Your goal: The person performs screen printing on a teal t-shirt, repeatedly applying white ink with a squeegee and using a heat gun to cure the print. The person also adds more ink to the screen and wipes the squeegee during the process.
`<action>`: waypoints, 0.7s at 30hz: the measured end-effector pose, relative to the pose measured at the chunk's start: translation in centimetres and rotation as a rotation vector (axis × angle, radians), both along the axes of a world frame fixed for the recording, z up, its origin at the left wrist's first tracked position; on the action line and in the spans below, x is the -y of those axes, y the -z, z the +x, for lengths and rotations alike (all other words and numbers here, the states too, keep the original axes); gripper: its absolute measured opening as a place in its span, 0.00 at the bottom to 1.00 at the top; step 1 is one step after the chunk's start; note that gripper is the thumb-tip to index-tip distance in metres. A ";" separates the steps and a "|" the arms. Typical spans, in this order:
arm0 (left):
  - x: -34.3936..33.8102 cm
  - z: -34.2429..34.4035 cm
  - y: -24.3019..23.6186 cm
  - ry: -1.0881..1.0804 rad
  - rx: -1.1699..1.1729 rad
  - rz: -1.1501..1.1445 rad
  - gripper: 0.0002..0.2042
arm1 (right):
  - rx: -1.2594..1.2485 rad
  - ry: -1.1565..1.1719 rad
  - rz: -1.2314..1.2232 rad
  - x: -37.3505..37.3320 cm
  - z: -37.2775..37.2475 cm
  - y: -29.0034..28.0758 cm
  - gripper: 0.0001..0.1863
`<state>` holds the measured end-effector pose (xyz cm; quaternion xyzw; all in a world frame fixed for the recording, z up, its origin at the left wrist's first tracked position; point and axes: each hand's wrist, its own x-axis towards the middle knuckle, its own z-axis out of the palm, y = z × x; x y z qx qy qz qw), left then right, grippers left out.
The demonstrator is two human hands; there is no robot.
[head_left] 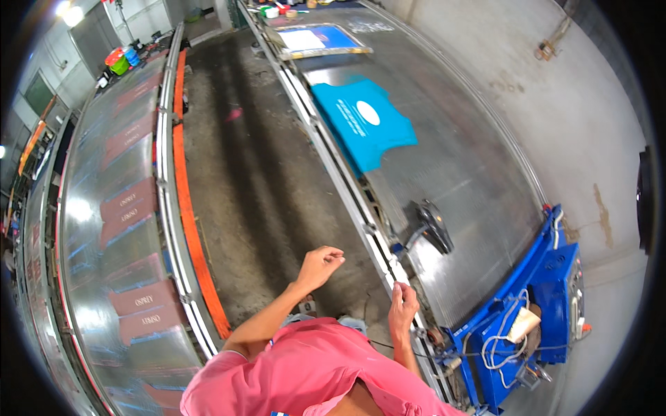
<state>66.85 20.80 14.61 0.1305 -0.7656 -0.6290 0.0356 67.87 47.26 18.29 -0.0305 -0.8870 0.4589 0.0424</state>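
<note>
My left hand (322, 268) hangs in front of me over the aisle. Its fingers are curled and pressed together, and what they hold, if anything, is hidden. Beside the metal rail (374, 243) of the right-hand table is my right hand (403, 305), its thumb and fingertips pinched. A small white patch (394, 269) shows just beyond those fingertips; whether it is held or part of the rail, I cannot tell. Farther along that table lies a teal garment piece (378, 135) with a white oval print. Between it and me rests a black handheld tool (435, 227), its kind unclear.
A printing screen frame (368, 50) lies farther up the right-hand table (479, 180). A blue machine (555, 298) with loose cables stands at its near end. Across the aisle, the left-hand table (90, 277) carries several maroon printed pieces (142, 298) beside an orange strip (187, 229).
</note>
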 end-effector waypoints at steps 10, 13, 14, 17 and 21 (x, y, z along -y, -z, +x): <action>14.4 -9.0 1.9 -0.143 0.120 0.258 0.16 | -0.011 0.077 -0.104 15.1 -23.2 4.5 0.17; 21.3 -15.6 3.6 -0.194 0.094 0.105 0.13 | -0.130 0.136 -0.168 20.0 -31.7 7.5 0.18; 23.6 -18.0 3.3 -0.215 0.090 0.046 0.13 | -0.168 0.149 -0.141 21.8 -34.8 8.0 0.19; 30.8 -26.0 2.5 -0.286 0.056 -0.047 0.13 | -0.162 0.150 -0.181 27.3 -43.4 8.6 0.19; 41.0 -36.6 0.2 -0.301 -0.041 -0.151 0.12 | -0.142 0.152 -0.256 35.1 -52.5 5.0 0.16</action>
